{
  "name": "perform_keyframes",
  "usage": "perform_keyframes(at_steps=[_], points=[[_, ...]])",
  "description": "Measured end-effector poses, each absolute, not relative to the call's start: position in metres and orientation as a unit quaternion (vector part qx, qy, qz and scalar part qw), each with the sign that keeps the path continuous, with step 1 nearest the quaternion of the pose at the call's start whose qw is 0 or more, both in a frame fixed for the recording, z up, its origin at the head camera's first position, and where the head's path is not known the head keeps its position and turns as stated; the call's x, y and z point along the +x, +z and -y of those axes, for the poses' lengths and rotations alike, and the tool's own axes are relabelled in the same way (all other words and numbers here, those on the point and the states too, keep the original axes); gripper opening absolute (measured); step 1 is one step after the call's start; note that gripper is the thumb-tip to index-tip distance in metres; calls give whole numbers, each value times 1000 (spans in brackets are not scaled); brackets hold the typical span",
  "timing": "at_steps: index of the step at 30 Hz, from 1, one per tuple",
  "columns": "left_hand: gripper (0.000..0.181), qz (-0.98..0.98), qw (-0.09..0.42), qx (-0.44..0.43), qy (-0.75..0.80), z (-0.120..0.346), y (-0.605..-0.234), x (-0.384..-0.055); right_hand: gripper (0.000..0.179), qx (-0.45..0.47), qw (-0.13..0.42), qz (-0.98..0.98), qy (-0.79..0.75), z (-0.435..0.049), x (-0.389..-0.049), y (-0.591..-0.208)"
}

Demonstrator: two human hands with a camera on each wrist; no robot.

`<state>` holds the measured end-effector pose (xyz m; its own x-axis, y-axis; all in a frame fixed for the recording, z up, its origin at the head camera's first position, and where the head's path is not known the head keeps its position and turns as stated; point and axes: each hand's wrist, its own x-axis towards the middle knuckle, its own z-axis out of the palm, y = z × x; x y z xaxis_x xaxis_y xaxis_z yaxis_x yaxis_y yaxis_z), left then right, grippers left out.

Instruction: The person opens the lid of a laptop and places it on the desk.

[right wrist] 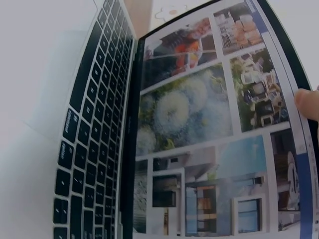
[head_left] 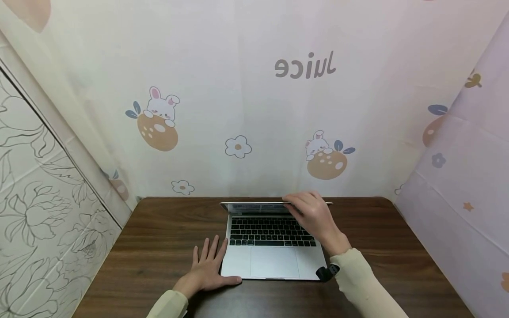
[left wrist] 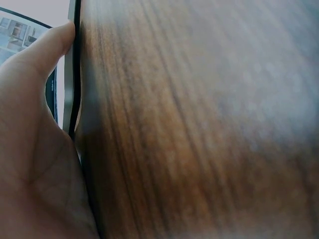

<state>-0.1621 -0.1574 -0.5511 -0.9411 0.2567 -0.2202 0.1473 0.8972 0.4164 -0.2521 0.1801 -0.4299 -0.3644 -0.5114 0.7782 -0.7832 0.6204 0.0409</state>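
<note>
A silver laptop [head_left: 238, 260] stands opened on the wooden table, its black keyboard [head_left: 258, 231] and trackpad facing up. My right hand [head_left: 316, 216] pinches the top edge of the lid, right of its middle. In the right wrist view a fingertip [right wrist: 308, 103] lies on the edge of the lit screen [right wrist: 184, 109], which shows a grid of pictures. Spread flat on the table, my left hand [head_left: 208, 270] rests against the laptop's front left corner. Its thumb [left wrist: 47, 47] touches the front edge in the left wrist view.
Dark wood grain covers the table [head_left: 159, 238], which meets a printed curtain [head_left: 238, 88] behind the laptop. More printed cloth hangs at the left and right sides. A black band with a small device [head_left: 328, 273] sits on the right wrist.
</note>
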Motion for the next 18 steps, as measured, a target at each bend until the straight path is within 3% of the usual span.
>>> perform_keyframes(at_steps=[9,18], points=[[126,-964,137,105,200,158,-553,-161,19,401,400,800,198,-179,-252,-434],[126,-967,141,103,184,156,-553,-163,22,392,384,811,203,-180,-254,-431]])
